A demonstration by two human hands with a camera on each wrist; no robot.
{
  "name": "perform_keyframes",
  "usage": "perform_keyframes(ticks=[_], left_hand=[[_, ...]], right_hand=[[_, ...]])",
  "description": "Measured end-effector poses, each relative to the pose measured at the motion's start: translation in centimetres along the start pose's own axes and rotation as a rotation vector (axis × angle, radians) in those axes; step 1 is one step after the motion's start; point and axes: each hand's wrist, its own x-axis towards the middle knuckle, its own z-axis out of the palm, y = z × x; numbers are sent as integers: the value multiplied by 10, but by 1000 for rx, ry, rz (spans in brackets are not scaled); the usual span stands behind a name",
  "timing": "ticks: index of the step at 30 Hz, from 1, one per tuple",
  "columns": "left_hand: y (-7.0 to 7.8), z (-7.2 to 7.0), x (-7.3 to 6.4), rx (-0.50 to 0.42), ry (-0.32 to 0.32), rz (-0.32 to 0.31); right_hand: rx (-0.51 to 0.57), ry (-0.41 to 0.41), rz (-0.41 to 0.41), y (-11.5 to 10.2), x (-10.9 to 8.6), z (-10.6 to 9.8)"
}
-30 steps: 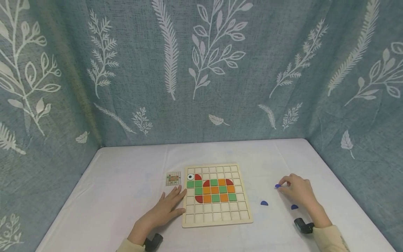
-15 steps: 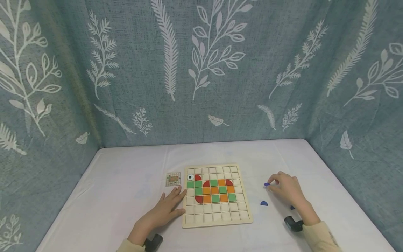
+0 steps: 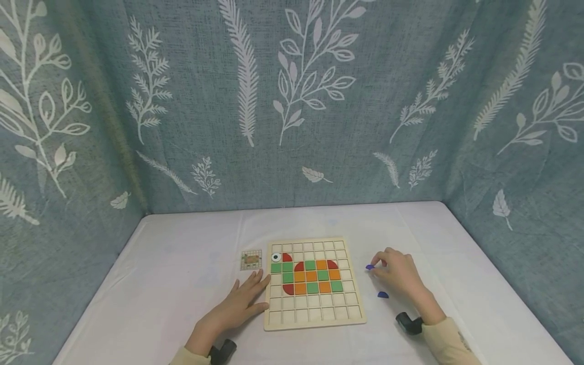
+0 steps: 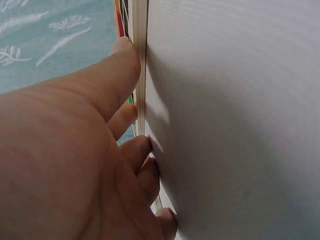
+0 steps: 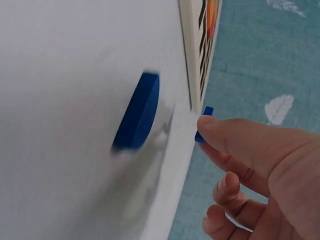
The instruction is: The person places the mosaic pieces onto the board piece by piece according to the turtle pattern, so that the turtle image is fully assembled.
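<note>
A light wooden grid board (image 3: 315, 315) lies on the table, with green, orange and red pieces and a white eye tile (image 3: 276, 257) set in its squares. My left hand (image 3: 239, 304) rests beside its left edge, fingers spread, thumb and fingertips touching the frame. Between thumb and index finger, my right hand (image 3: 399, 274) pinches a blue half-round piece (image 3: 370, 267) above the table, right of the board. A second blue half-round piece (image 3: 383, 294) lies on the table below that hand; in the right wrist view this loose blue piece (image 5: 137, 115) appears large and near.
A small picture card (image 3: 251, 259) with a grid pattern lies left of the board, just beyond my left fingertips. White cloth (image 3: 182, 263) covers the table. A blue-green leaf-print curtain (image 3: 292, 101) stands along the back and both sides.
My right hand has moved left toward the board, carrying the pinched blue half-round piece. Another blue piece near the right wrist has gone out of sight under the arm. My left hand stays put.
</note>
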Motion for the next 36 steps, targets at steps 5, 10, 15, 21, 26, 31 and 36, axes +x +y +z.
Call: perform_keyframes(ticks=[5, 10, 15, 21, 26, 31, 36], left_hand=[[0, 0, 0, 0, 0, 4], [0, 0, -1, 6, -2, 2], [1, 0, -2, 2, 5, -7], [0, 0, -2, 10, 12, -2], [0, 1, -2, 1, 10, 2], [-1, 1, -2, -1, 4, 6], [-1, 1, -2, -5, -6, 9]], right_hand=[[3, -4, -19, -12, 3, 6], [19, -4, -51, -21, 5, 14], [32, -18, -59, -28, 7, 20], [39, -30, -58, -36, 8, 23], [35, -38, -70, -41, 9, 25], [15, -36, -75, -45, 9, 26], [-8, -19, -81, -48, 10, 26]])
